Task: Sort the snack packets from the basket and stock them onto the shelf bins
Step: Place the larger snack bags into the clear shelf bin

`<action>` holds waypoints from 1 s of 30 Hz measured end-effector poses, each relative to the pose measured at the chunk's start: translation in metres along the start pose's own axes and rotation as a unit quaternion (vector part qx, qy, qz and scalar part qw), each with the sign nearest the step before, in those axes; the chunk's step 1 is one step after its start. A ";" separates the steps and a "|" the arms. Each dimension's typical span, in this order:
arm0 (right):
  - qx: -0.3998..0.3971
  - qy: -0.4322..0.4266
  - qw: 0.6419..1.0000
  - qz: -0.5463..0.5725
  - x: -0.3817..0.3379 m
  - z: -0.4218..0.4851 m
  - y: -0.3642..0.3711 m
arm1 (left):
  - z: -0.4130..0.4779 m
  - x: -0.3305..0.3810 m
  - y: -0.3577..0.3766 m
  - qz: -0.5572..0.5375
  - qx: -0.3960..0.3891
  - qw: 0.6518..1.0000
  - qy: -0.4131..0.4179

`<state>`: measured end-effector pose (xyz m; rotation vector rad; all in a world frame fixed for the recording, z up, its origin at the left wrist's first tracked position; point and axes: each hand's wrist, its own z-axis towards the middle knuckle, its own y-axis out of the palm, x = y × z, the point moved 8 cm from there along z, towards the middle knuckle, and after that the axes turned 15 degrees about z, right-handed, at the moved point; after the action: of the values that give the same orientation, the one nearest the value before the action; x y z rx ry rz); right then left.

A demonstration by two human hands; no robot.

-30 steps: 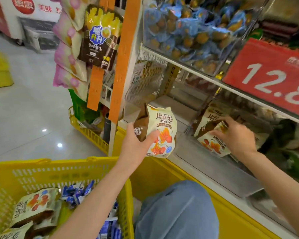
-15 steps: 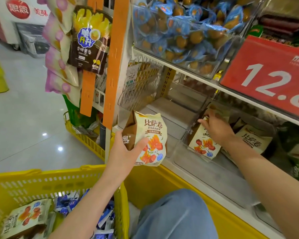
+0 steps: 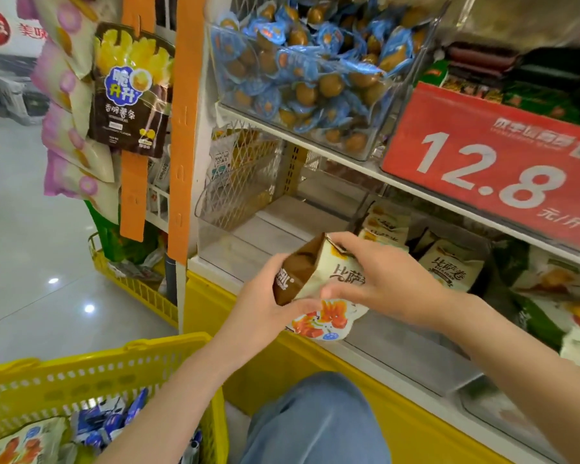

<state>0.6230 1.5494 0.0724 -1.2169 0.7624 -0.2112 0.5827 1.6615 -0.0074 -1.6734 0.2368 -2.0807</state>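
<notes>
My left hand (image 3: 265, 293) holds a stack of cream-and-brown snack packets (image 3: 329, 316) in front of the lower shelf. My right hand (image 3: 379, 283) has its fingers curled round the front packet of that stack. Behind the hands, a clear shelf bin (image 3: 416, 356) holds several matching packets (image 3: 449, 266) standing upright. The yellow basket (image 3: 91, 373) at the lower left contains another such packet (image 3: 21, 443) and several small blue packets (image 3: 108, 420).
A clear bin of blue-wrapped snacks (image 3: 315, 72) sits on the upper shelf beside a red 12.8 price sign (image 3: 496, 165). A wire divider (image 3: 241, 182) stands at the lower shelf's left end. Hanging snack bags (image 3: 131, 88) line the orange strips. My knee (image 3: 315, 420) is below.
My right hand has left the packets in the bin and come over to the stack in my left hand, closing round its front packet. The left hand has shifted slightly right.
</notes>
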 end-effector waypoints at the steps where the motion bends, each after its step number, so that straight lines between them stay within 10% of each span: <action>1: 0.004 0.010 1.000 -0.004 0.002 -0.006 -0.008 | 0.004 0.009 0.003 0.008 -0.008 1.000 0.022; 10: 0.298 -0.003 0.933 -0.201 0.024 -0.084 -0.096 | 0.052 0.069 0.067 0.080 0.016 0.992 0.101; 19: 0.076 0.258 0.919 -0.290 0.170 -0.077 -0.046 | 0.038 0.027 0.116 0.478 -0.051 0.849 0.220; 30: 0.028 0.290 0.956 -0.024 0.220 -0.045 -0.034 | 0.032 0.022 0.115 0.453 -0.039 0.858 0.241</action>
<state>0.7662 1.3854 0.0060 -1.1266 1.2240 -0.6453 0.6374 1.5548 -0.0271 -0.7499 1.0504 -1.6680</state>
